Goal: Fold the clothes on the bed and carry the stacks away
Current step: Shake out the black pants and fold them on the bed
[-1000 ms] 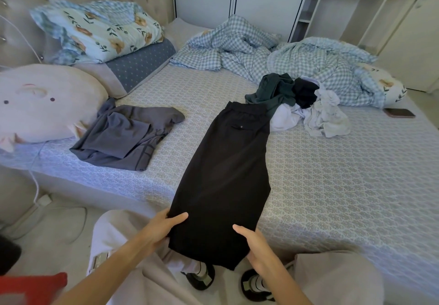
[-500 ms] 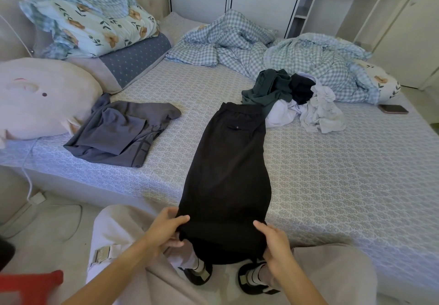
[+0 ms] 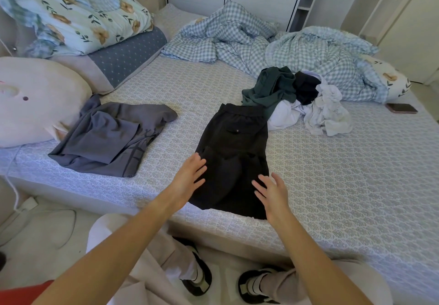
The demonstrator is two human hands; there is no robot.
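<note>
Black shorts [image 3: 234, 152] lie folded in half on the bed [image 3: 344, 186], waistband away from me, a buttoned back pocket showing. My left hand [image 3: 190, 177] rests flat on their left edge, fingers spread. Over the lower right part hovers my right hand [image 3: 270, 193], also spread and holding nothing. A grey garment [image 3: 111, 138] lies loosely folded to the left. Behind the shorts sits a heap of unfolded clothes [image 3: 297, 100]: dark green, black and white pieces.
A rumpled checked duvet [image 3: 273, 48] fills the far side. Floral and blue pillows [image 3: 78, 24] and a pale plush cushion [image 3: 31, 102] line the headboard side. A phone [image 3: 401, 108] lies at the right edge. White wardrobe and shelves stand behind.
The lower half of the shorts, which hung over the bed edge in both hands, has been folded up onto the upper half. Both hands have let go and lie spread on top.
</note>
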